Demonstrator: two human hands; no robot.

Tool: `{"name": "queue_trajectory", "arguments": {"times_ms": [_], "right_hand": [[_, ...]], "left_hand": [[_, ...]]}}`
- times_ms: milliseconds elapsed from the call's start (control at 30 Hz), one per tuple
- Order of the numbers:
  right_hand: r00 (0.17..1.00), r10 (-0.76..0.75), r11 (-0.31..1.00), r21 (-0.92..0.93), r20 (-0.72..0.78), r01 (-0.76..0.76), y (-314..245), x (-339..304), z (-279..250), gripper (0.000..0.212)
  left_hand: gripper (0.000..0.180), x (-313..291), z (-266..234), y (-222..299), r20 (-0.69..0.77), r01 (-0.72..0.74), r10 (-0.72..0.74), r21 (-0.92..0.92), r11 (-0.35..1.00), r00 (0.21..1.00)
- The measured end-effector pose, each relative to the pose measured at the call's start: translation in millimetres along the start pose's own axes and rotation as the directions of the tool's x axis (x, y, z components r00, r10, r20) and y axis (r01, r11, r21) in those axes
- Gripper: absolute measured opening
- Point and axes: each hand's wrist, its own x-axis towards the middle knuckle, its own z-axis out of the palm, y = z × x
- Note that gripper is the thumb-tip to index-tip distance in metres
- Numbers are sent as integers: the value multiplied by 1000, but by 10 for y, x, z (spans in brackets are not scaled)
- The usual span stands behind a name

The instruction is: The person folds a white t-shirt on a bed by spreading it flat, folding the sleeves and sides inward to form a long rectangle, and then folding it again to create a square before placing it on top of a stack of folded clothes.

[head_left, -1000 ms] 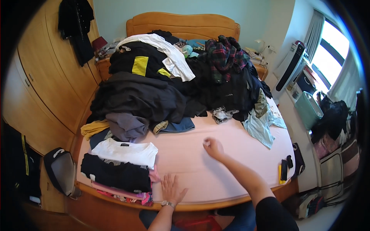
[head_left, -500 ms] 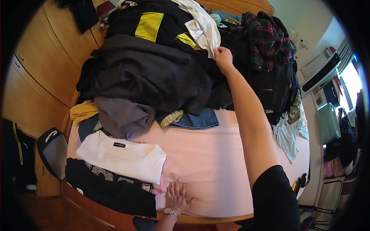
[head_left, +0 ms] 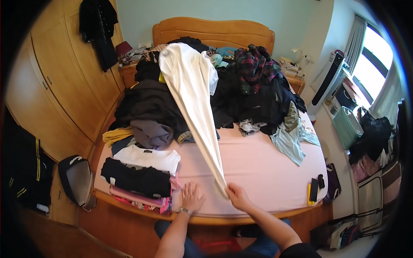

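My right hand [head_left: 236, 196] grips one end of a long white garment [head_left: 195, 109], probably a shirt or top. It stretches taut from the far clothes pile down to the near part of the bed, narrowing toward my fist. My left hand [head_left: 192, 198] lies flat, fingers spread, on the pink sheet [head_left: 254, 172] by the bed's front edge, a watch on its wrist. Just left of it are a folded black garment [head_left: 135, 178] with a folded white top [head_left: 146, 158] behind it, and pink clothes [head_left: 137, 198] beneath the black one.
Dark clothes [head_left: 146, 103] heap across the bed's far half, with a plaid shirt [head_left: 254, 69] on the right side. Pale blue clothing [head_left: 288, 142] hangs nearer. Small black and yellow objects [head_left: 315, 189] sit at the right front corner. An open grey bag [head_left: 77, 180] stands left of the bed.
My right hand has pulled the white garment from the far pile toward me, drawing it out long. My left hand still rests on the sheet. The view has tilted up, showing the headboard.
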Motion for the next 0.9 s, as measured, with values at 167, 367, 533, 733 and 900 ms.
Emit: {"name": "queue_trajectory", "arguments": {"times_ms": [167,367,533,733,900], "right_hand": [[865,76,996,-84,495,-40,379,-1743,-37,21],[796,203,865,-485,571,127,695,-2501,-6,28],[987,158,979,-131,13,-155,943,-2536,-72,19],[852,490,774,542,-185,-327,1281,-1644,344,54],[886,463,672,664,-31,-328,1143,-1581,528,40]], "left_hand": [[56,191,-520,907,274,237,-125,-939,-250,953],[27,-503,-107,1475,131,190,-368,-974,126,921],[24,-1467,-333,1836,51,97,-87,-729,678,995],[11,-2006,-439,1972,76,-276,496,-753,598,865],[29,-1843,-24,1414,532,542,-107,-832,120,840]]}}
